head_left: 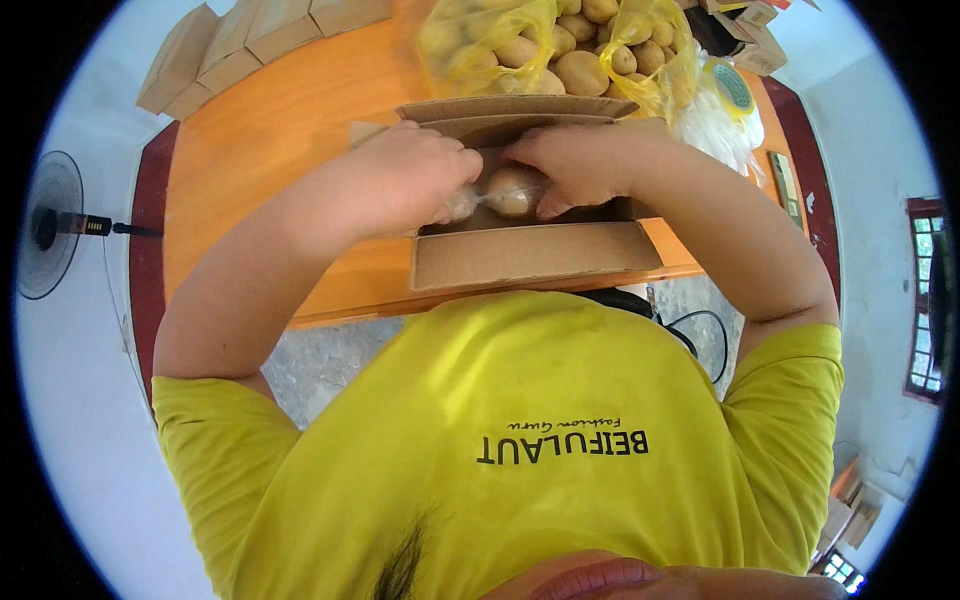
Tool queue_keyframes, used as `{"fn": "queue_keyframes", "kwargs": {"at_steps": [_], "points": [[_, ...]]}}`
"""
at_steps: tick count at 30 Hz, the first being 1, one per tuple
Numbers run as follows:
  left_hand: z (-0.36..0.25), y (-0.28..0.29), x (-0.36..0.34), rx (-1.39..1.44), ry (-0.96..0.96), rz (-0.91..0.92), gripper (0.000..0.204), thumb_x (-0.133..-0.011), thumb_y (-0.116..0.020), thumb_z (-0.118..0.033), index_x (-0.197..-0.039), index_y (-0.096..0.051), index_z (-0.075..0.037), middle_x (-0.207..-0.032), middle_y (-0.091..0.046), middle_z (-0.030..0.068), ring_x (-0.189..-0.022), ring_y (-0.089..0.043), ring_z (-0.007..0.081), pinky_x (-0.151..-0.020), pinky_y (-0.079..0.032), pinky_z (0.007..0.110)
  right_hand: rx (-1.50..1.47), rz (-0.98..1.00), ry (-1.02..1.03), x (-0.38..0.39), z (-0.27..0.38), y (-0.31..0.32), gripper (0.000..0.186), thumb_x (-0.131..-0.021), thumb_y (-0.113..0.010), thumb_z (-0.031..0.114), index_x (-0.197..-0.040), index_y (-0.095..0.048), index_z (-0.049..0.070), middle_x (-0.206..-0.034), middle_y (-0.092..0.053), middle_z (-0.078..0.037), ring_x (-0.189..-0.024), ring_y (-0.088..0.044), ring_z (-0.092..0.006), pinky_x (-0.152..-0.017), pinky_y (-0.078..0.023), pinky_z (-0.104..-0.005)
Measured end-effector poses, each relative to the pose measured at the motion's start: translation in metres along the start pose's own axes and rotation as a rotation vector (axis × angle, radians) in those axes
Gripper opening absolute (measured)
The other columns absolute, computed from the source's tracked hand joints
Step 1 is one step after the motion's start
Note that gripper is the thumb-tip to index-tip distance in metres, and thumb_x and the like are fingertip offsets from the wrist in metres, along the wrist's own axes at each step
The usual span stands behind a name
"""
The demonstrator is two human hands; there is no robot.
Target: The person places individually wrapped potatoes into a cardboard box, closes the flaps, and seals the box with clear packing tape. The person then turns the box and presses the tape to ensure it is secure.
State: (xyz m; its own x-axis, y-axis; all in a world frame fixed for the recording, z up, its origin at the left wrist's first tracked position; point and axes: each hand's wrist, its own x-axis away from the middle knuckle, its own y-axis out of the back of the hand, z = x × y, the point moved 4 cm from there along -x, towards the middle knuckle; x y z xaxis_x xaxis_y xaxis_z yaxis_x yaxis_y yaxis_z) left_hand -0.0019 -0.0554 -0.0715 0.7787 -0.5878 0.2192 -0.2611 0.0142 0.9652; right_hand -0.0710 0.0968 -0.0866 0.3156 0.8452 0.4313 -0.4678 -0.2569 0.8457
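An open cardboard box [535, 258] with flaps folded out lies at the near edge of the orange table. Inside is a round, light-brown item, apparently a potato, in clear plastic [513, 188]. My left hand [420, 175] is closed on a bunched piece of that clear plastic at the box's left side. My right hand [575, 165] curves round the right side of the wrapped potato, thumb low beside it and fingertips partly hidden within the box.
Yellow mesh-like bags of potatoes [580, 70] sit behind the box. Folded cartons [225, 50] line the back left. A tape roll [735, 85], white plastic bags [710, 130] and a phone [785, 185] lie at right. A fan [50, 225] stands left.
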Motion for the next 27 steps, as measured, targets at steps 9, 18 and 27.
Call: {"fn": "queue_keyframes", "kwargs": {"at_steps": [9, 18, 27], "points": [[-0.004, -0.001, -0.005, -0.14, 0.043, 0.182, 0.029, -0.074, -0.077, -0.021, -0.097, -0.066, -0.007, -0.099, -0.066, 0.0101, -0.1, -0.061, 0.0301, -0.089, -0.047, 0.043, 0.052, -0.195, -0.029, 0.074, 0.006, 0.021, 0.048, -0.078, -0.074, 0.017, -0.121, -0.059, 0.003, -0.121, -0.059, -0.016, -0.116, -0.054, -0.034, -0.096, -0.045, -0.0432], [-0.013, 0.021, -0.005, 0.003, 0.097, 0.225, 0.036, -0.077, -0.076, -0.021, -0.107, -0.065, -0.007, -0.105, -0.065, 0.0109, -0.104, -0.061, 0.0318, -0.088, -0.048, 0.043, -0.088, -0.617, 0.076, 0.12, -0.019, -0.017, 0.033, -0.074, -0.074, 0.006, -0.105, -0.063, 0.003, -0.116, -0.061, -0.013, -0.11, -0.055, -0.0337, -0.094, -0.046, -0.0421], [-0.045, 0.024, -0.059, 0.054, 0.053, 0.241, 0.037, -0.08, -0.073, -0.017, -0.113, -0.06, -0.007, -0.111, -0.062, 0.0132, -0.106, -0.06, 0.035, -0.088, -0.05, 0.045, 0.398, -0.558, -0.12, 0.087, -0.015, -0.001, 0.035, -0.077, -0.072, 0.028, -0.104, -0.069, 0.006, -0.122, -0.061, -0.01, -0.117, -0.051, -0.027, -0.1, -0.04, -0.0381]]}}
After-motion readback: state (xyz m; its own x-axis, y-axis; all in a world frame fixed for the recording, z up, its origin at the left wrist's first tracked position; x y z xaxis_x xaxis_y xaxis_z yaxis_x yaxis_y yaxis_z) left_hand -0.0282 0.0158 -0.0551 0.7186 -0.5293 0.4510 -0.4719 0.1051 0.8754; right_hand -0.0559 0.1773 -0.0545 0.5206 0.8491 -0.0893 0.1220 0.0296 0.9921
